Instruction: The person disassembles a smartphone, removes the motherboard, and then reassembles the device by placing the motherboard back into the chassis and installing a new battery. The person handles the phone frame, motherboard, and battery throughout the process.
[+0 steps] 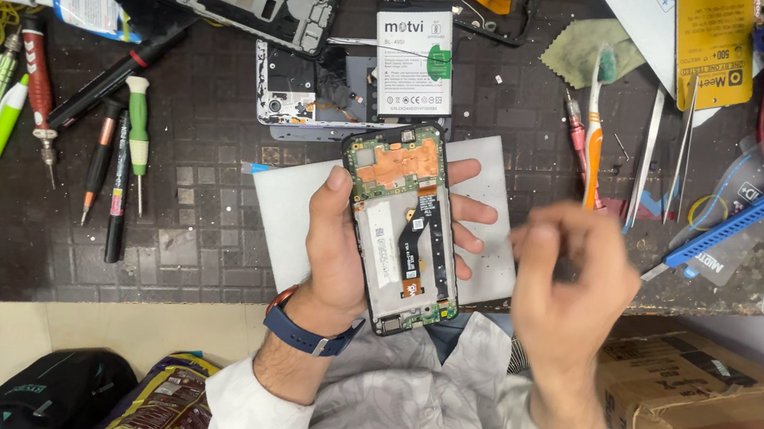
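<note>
Left hand [336, 258] is gripping the light, fragile opened phone [403, 227] by its edges; right hand [573, 271], blurred, fingers pinching together, contents indiscernible.

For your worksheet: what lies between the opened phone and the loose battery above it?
Nothing: in the head view, the opened phone top edge meets the battery lower edge.

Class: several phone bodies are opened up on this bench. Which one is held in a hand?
The opened phone with the copper-coloured board, gripped by the left hand; the others lie on the mat.
</note>
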